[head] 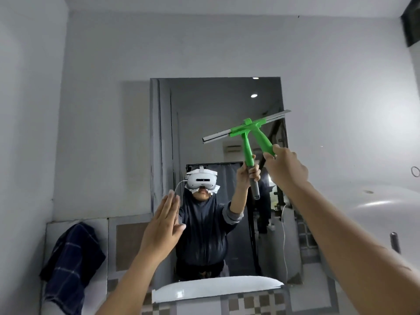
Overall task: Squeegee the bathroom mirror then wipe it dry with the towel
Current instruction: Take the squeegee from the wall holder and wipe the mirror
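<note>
The rectangular mirror [204, 105] hangs on the grey wall straight ahead and reflects a person wearing a white headset. My right hand [287, 170] grips the green handle of the squeegee [261, 135]. Its metal blade lies tilted against the mirror's upper right part, with the right end higher. My left hand [164, 226] is raised flat, fingers together, at the mirror's lower left edge, holding nothing. A dark blue checked towel [72, 267] hangs over a ledge at the lower left.
A white basin rim [216, 288] sits just below the mirror. A large white rounded tank [375, 214] stands at the right, with a dark tap handle [395, 242] in front of it. Patterned tiles run along the lower wall.
</note>
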### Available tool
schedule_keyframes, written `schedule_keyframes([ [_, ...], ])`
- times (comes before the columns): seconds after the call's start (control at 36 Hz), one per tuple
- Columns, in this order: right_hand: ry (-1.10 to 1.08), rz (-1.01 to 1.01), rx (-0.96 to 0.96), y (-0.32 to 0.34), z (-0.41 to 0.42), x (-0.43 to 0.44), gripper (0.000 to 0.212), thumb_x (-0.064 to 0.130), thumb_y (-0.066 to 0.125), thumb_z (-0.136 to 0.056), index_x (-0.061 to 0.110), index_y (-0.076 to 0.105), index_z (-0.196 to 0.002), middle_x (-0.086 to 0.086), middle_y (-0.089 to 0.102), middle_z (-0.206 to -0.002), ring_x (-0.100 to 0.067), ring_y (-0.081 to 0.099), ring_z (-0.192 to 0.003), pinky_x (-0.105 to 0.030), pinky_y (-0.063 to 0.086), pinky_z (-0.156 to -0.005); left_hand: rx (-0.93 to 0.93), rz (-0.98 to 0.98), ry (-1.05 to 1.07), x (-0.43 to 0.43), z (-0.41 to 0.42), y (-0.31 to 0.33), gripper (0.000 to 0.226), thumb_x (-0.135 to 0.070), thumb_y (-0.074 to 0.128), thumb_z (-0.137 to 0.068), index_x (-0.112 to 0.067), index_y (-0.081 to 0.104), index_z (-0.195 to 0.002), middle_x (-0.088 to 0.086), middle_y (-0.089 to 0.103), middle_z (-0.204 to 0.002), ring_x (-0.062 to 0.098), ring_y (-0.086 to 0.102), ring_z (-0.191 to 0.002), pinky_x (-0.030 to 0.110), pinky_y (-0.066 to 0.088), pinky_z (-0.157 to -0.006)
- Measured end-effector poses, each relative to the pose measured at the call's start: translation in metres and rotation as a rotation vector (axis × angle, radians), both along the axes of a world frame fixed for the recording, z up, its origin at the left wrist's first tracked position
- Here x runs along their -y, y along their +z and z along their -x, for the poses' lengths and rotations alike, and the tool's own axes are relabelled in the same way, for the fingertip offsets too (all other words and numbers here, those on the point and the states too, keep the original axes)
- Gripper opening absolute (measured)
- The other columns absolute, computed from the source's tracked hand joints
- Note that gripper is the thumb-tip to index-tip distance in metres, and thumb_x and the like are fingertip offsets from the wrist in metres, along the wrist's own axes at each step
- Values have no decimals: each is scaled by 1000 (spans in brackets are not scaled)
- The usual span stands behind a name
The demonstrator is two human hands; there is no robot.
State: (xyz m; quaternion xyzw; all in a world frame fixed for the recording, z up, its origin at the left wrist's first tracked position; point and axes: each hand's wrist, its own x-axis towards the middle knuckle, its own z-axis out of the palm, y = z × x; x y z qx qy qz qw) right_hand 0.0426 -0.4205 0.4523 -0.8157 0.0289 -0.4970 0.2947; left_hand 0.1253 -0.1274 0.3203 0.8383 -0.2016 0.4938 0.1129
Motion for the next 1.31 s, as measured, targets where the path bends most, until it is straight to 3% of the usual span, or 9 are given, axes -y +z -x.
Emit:
schedule_keyframes([
  [0.08,1,-52,5,-11,0,-9,26,29,38,-95,13,54,-107,0,53,-75,-27,53,-76,-33,37,-67,-8,-14,-9,-3,0,-1,84,-28,56,-88,-25,-7,-144,-8,-13,-153,9,-11,-140,27,48,-95],
  [0.28,48,-213,43,-43,-3,-41,29,33,39,-95,10,55,-101,-5,60,-85,-25,57,-75,-33,41,-64,1,-14,-48,-4,-3,-4,81,-28,55,-89,-23,-5,-144,-4,-12,-154,13,-8,-142,27,22,-109],
  [0.5,135,-439,93,-79,-14,-98,28,34,40,-96,9,52,-92,-9,62,-83,-27,60,-74,-30,40,-56,8,-32,-58,-9,-5,-5,79,-26,59,-87,-16,7,-146,0,-2,-155,19,0,-142,35,22,-113],
  [0.61,187,-542,141,-86,-19,-131,29,33,42,-96,6,52,-90,-2,53,-72,-19,50,-62,-27,28,-46,13,-56,-75,-14,-5,-7,79,-25,60,-87,-15,8,-145,-1,-3,-154,18,-2,-142,35,18,-114],
  [0.75,278,-597,191,-76,-26,-164,27,33,42,-95,7,52,-93,-1,51,-73,-21,50,-68,-30,35,-56,4,-71,-86,-21,-7,-13,80,-29,57,-89,-18,2,-146,-4,-9,-155,13,-9,-141,32,16,-114],
  [0.86,271,-504,174,-64,-23,-179,28,33,40,-96,8,50,-93,4,50,-70,-25,57,-75,-35,42,-61,-2,-67,-113,-27,-10,-18,79,-26,58,-88,-16,5,-146,-3,-7,-155,15,-7,-142,37,22,-115],
  [0.97,258,-325,150,-54,-22,-191,28,34,37,-96,9,49,-103,-9,62,-88,-28,60,-84,-40,50,-65,-16,-37,-132,-29,-8,-23,78,-25,55,-90,-17,2,-146,-5,-10,-154,12,-12,-141,38,29,-112],
  [1.19,189,-66,92,-67,-19,-180,29,32,38,-98,13,46,-117,-5,62,-75,-23,56,-60,-27,31,-43,-17,-1,-72,-25,-4,-34,76,-26,51,-92,-17,-1,-146,-6,-16,-154,9,-13,-140,25,36,-105],
  [1.31,138,67,48,-77,-12,-171,30,33,38,-97,13,45,-119,-3,58,-74,-22,52,-60,-27,29,-43,-31,33,-66,-19,-1,-44,76,-25,51,-92,-19,-2,-146,-7,-18,-153,9,-15,-140,22,39,-99],
])
